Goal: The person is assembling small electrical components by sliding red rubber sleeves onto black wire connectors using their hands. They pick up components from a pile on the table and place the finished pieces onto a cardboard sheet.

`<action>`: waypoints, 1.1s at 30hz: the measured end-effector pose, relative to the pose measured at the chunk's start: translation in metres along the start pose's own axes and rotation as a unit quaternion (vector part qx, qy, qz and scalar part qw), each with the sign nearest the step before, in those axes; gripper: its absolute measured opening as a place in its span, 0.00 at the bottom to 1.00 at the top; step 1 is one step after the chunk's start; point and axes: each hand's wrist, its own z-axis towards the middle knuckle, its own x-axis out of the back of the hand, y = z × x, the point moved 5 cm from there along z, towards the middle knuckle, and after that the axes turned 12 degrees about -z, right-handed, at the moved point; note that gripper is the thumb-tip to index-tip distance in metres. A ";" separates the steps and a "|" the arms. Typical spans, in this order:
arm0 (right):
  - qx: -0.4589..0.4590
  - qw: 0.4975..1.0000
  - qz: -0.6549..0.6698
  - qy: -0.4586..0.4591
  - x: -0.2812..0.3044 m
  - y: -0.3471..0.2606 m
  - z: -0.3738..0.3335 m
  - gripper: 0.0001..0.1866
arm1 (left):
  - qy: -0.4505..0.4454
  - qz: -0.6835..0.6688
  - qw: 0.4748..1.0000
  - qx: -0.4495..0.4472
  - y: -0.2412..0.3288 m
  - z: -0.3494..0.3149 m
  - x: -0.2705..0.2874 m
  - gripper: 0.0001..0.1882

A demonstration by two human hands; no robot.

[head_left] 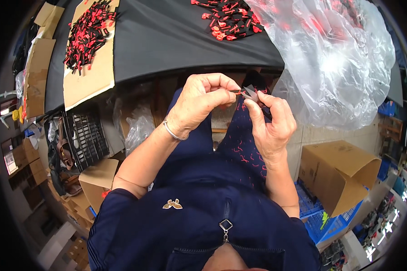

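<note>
My left hand (196, 101) pinches a small black and red piece (234, 91) between thumb and fingertips, above my lap. Close against it, my right hand (274, 119) is closed around a pair of thread snips (250, 93). Their grey metal blades point at the piece; the dark handle is mostly covered by my fingers. Whether the blades touch the piece is too small to tell. Short red thread ends (245, 156) lie scattered over the dark blue trouser leg under my right hand.
Ahead is a black-covered table (167, 38). A pile of black and red pieces (90, 36) lies on a cardboard sheet (89, 88), another pile (233, 20) farther right. A clear plastic bag (334, 63) hangs over the edge. An open carton (334, 165) stands on blue crates (330, 226).
</note>
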 end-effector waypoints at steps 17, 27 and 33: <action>-0.001 0.999 -0.036 -0.023 0.004 0.010 -0.013 0.15 | 0.020 0.068 0.997 0.017 -0.012 -0.001 -0.005 0.08; -0.139 0.980 0.124 -0.076 -0.011 0.025 -0.028 0.13 | 0.008 0.026 0.998 0.061 -0.026 0.003 -0.001 0.08; -0.399 0.548 0.722 -0.139 -0.041 0.041 -0.051 0.17 | 0.031 0.128 0.991 0.036 -0.035 0.008 0.002 0.05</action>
